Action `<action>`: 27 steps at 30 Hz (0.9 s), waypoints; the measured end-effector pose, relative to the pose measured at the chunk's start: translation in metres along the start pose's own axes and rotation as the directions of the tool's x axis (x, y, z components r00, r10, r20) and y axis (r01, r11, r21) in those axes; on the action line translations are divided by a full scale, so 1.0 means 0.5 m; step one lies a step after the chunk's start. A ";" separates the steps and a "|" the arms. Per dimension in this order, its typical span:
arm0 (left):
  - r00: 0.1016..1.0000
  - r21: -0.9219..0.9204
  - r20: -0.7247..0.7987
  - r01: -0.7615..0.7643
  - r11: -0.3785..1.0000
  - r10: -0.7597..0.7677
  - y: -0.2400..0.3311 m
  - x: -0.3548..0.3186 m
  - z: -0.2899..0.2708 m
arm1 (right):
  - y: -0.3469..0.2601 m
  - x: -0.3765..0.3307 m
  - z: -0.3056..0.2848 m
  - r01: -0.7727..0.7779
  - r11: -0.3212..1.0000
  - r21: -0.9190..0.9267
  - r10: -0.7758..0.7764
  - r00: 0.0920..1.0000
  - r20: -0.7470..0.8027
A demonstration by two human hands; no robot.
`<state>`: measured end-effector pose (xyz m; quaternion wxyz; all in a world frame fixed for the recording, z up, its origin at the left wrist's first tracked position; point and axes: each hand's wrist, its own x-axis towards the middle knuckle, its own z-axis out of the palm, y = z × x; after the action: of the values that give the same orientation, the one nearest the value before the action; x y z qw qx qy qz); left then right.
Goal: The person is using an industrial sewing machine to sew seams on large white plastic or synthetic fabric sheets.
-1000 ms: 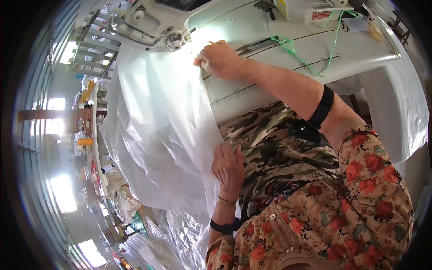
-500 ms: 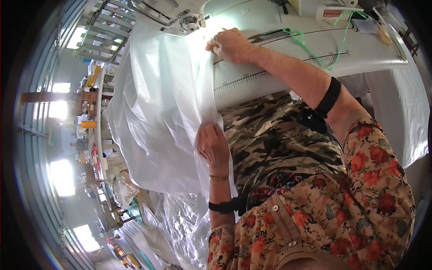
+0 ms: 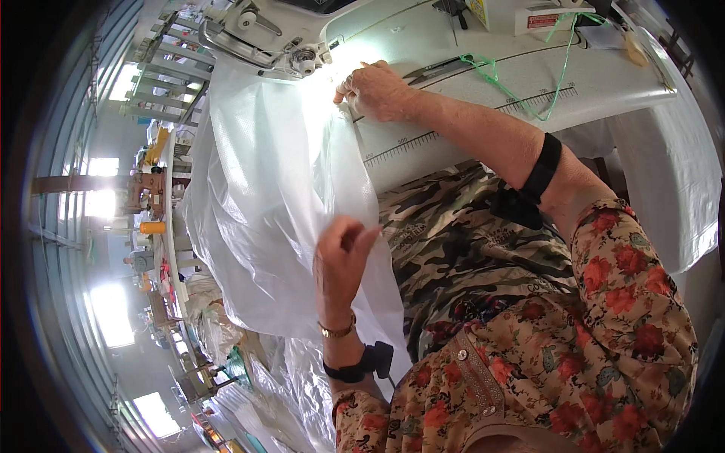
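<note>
A translucent white plastic sheet [image 3: 264,174] hangs in folds from the sewing machine [image 3: 291,57] down over the table edge. Near the lit needle area, my right hand [image 3: 377,92] has its fingers closed on the sheet's right edge. My left hand [image 3: 340,260] is raised in front of the lower part of the sheet. Its thumb stands apart from loosely curled fingers, and nothing shows between them; motion blurs it a little.
The white machine table [image 3: 404,162] carries a printed ruler scale. Scissors [image 3: 438,70] and green cord [image 3: 544,113] lie right of my right hand. Another white sheet [image 3: 664,181] hangs at the far right. Crumpled clear plastic [image 3: 302,385] is at lower left.
My left hand has let go of the sheet's edge and moved slightly left and down. My right hand stays at the edge by the machine. The view has shifted slightly.
</note>
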<state>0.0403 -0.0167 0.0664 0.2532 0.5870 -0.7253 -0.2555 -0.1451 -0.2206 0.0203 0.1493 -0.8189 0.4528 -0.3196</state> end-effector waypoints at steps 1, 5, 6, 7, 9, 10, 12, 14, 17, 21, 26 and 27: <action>0.998 0.034 -0.061 0.004 0.999 -0.002 0.026 0.017 0.002 | 0.001 -0.001 0.002 -0.005 1.000 0.010 0.005 1.000 -0.013; 0.931 0.253 -0.302 -0.128 0.959 0.204 0.052 0.117 0.066 | 0.016 -0.007 0.007 -0.003 0.998 0.067 0.008 0.997 -0.072; 0.930 0.293 -0.294 -0.131 0.947 0.220 0.048 0.134 0.067 | 0.009 -0.003 0.006 0.007 0.998 0.070 -0.002 0.997 -0.072; 0.930 0.333 -0.284 -0.134 0.933 0.235 0.043 0.149 0.066 | 0.004 0.001 0.004 -0.006 0.996 0.086 0.011 0.998 -0.062; 0.912 0.444 -0.325 -0.087 0.892 0.251 0.032 0.178 0.070 | 0.005 0.003 0.005 -0.027 0.995 0.094 0.031 0.998 -0.048; 0.892 0.549 -0.361 -0.034 0.835 0.274 0.027 0.191 0.070 | 0.003 0.005 0.007 -0.034 0.995 0.090 0.039 0.998 -0.050; 0.924 0.376 -0.348 -0.016 0.927 0.157 0.016 0.213 0.067 | 0.000 0.007 0.011 -0.042 0.995 0.087 0.047 0.997 -0.054; 0.951 0.189 -0.306 0.011 0.982 0.049 0.021 0.224 0.062 | 0.005 0.004 0.011 -0.043 0.997 0.057 0.049 0.995 -0.092; 0.976 0.073 -0.202 0.092 0.993 -0.076 0.043 0.229 0.058 | 0.011 0.005 0.009 -0.059 0.997 0.056 0.062 0.996 -0.061; 0.964 0.270 -0.181 -0.144 0.952 0.197 0.041 0.224 0.062 | 0.004 0.000 0.008 -0.038 0.998 0.053 0.042 0.997 -0.069; 0.906 0.439 -0.116 -0.321 0.839 0.407 0.048 0.230 0.061 | 0.003 -0.009 0.000 0.012 1.000 0.026 -0.010 0.998 -0.065; 0.927 0.378 -0.103 -0.300 0.876 0.361 0.039 0.230 0.054 | 0.001 -0.010 -0.001 0.009 1.000 0.023 -0.007 0.998 -0.067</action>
<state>-0.0131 -0.1241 0.0671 0.2441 0.5096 -0.8248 -0.0220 -0.1476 -0.2168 0.0186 0.1422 -0.8078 0.4504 -0.3526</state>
